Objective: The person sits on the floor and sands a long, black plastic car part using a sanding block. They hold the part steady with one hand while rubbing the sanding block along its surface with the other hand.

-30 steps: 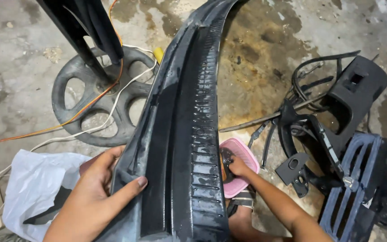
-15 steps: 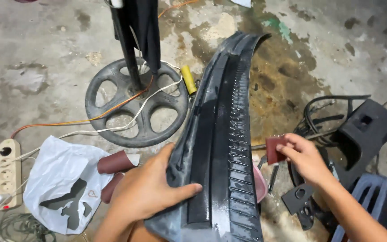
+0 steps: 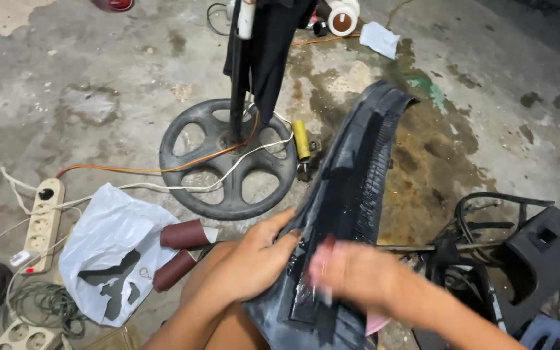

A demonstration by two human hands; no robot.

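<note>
View from above of a stained concrete floor [image 3: 85, 78]. A long black plastic panel [image 3: 358, 175], ribbed along its length, rises from the person's lap toward the middle of the floor. The left hand [image 3: 254, 262] is clamped on the panel's near left edge, thumb [image 3: 279, 220] laid along the rim. The right hand [image 3: 351, 272], blurred, lies on the panel's near face; whether its fingers are closed on anything cannot be told. Left of the panel: a round spoked stand base [image 3: 228, 159] with its upright pole [image 3: 236, 71], a yellow cylinder [image 3: 301, 140], an orange cable [image 3: 144, 170], a white plastic bag [image 3: 115, 249], two brown sandpaper rolls [image 3: 179, 249], a white power strip [image 3: 39, 223]. Near the right edge: black plastic parts [image 3: 542, 259] and cables
</note>
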